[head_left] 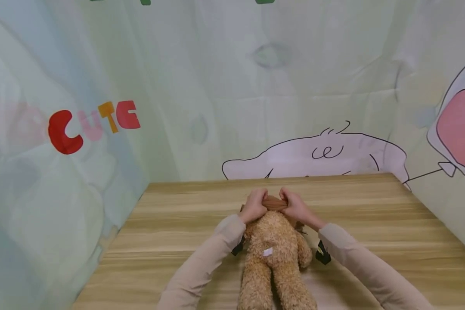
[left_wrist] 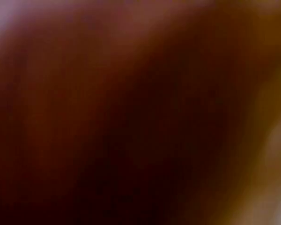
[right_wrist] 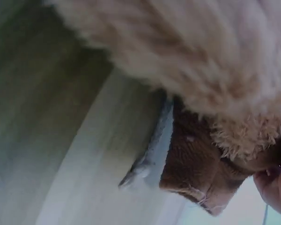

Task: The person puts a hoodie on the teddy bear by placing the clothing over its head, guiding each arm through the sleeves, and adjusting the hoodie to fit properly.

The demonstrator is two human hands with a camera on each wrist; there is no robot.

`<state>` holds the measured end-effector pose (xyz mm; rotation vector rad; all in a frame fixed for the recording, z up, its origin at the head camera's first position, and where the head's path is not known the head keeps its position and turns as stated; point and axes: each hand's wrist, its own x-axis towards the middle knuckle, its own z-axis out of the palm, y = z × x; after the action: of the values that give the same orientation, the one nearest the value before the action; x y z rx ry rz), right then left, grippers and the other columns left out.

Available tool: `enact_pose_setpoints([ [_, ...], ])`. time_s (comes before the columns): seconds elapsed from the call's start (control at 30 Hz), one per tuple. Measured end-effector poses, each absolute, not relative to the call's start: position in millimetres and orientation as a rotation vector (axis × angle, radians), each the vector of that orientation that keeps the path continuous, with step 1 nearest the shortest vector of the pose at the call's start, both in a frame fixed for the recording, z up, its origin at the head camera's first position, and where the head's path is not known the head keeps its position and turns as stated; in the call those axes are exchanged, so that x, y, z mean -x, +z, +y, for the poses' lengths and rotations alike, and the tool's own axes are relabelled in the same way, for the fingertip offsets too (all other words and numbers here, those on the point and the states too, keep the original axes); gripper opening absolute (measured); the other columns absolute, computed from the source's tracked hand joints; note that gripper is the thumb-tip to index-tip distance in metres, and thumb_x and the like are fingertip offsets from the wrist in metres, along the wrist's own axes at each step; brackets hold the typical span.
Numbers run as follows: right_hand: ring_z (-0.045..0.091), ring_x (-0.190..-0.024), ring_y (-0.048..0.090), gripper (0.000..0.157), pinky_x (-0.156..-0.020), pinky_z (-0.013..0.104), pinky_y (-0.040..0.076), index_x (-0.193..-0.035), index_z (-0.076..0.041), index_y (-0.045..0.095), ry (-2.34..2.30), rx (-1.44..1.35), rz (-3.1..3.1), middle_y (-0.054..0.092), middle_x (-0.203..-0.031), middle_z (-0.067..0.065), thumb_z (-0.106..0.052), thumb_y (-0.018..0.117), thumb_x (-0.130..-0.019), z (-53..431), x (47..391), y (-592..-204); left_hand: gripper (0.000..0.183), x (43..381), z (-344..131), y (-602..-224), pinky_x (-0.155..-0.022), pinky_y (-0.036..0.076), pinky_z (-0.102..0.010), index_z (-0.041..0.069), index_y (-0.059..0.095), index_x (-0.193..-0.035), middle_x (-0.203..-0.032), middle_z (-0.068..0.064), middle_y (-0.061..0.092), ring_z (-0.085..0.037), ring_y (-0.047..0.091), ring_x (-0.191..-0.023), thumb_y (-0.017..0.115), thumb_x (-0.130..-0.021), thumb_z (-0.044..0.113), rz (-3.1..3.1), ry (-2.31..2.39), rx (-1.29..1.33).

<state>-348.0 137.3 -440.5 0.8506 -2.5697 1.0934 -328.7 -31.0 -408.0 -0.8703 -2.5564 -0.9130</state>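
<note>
A fluffy light-brown teddy bear [head_left: 273,237] lies lengthwise on the table, a small white tag [head_left: 268,252] on its body and its legs toward me. At its top end is a piece of brown cloth [head_left: 275,203]. My left hand [head_left: 255,206] grips the left side of this cloth, and my right hand [head_left: 297,207] holds the right side, thumbs facing each other. In the right wrist view, the cloth [right_wrist: 192,164] hangs below the fur [right_wrist: 201,61], with a loose, frayed edge, and fingers of my right hand [right_wrist: 274,190] show beside it. Blur and darkness fill the left wrist view.
The wood-grain table [head_left: 170,254] extends on both sides of the bear. Printed curtains [head_left: 201,107] with cartoon drawings and coloured letters stand behind it and to the sides. A black wrist-worn device [head_left: 323,254] hangs under the right sleeve.
</note>
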Motion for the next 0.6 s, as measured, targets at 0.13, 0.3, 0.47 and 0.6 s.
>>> enact_pose_setpoints([
  [0.13, 0.006, -0.050, 0.038, 0.043, -0.048, 0.020, 0.034, -0.108, 0.006, 0.051, 1.104, -0.913, -2.636, 0.051, -0.061, 0.005, 0.005, 0.065, -0.068, 142, 354, -438, 0.022, 341, -32, -422, -0.053, 0.029, -0.023, -0.001, 0.046, -0.076, -0.064, -0.004, 0.039, -0.015, 0.034, -0.058, 0.047, -0.060, -0.016, -2.604, -0.905, 0.835],
  [0.3, 0.010, -0.064, 0.046, 0.034, -0.057, 0.023, 0.038, -0.107, 0.002, 0.053, 1.219, -0.942, -2.901, 0.057, -0.080, 0.010, -0.007, 0.065, -0.076, 154, 364, -435, 0.037, 442, -33, -515, -0.062, 0.040, -0.030, 0.010, 0.051, -0.105, -0.094, -0.009, 0.053, -0.020, 0.048, -0.080, 0.065, -0.071, 0.005, -2.844, -0.754, 0.820],
  [0.47, 0.017, -0.072, 0.045, 0.024, -0.065, 0.027, 0.037, -0.093, -0.001, 0.047, 1.408, -0.877, -2.969, 0.052, -0.086, 0.011, -0.002, 0.061, -0.074, 153, 363, -433, 0.029, 493, -28, -561, -0.051, 0.033, -0.031, 0.014, 0.050, -0.096, -0.080, -0.002, 0.051, -0.017, 0.041, -0.062, 0.064, -0.071, 0.006, -3.048, -0.801, 0.788],
  [0.6, 0.016, -0.065, 0.040, 0.023, -0.060, 0.025, 0.033, -0.081, -0.004, 0.046, 1.269, -0.765, -2.916, 0.045, -0.074, 0.005, 0.003, 0.060, -0.065, 147, 356, -433, 0.024, 416, -24, -480, -0.051, 0.033, -0.031, 0.003, 0.050, -0.090, -0.076, -0.009, 0.051, -0.020, 0.038, -0.059, 0.059, -0.068, -0.003, -3.012, -0.761, 0.776],
])
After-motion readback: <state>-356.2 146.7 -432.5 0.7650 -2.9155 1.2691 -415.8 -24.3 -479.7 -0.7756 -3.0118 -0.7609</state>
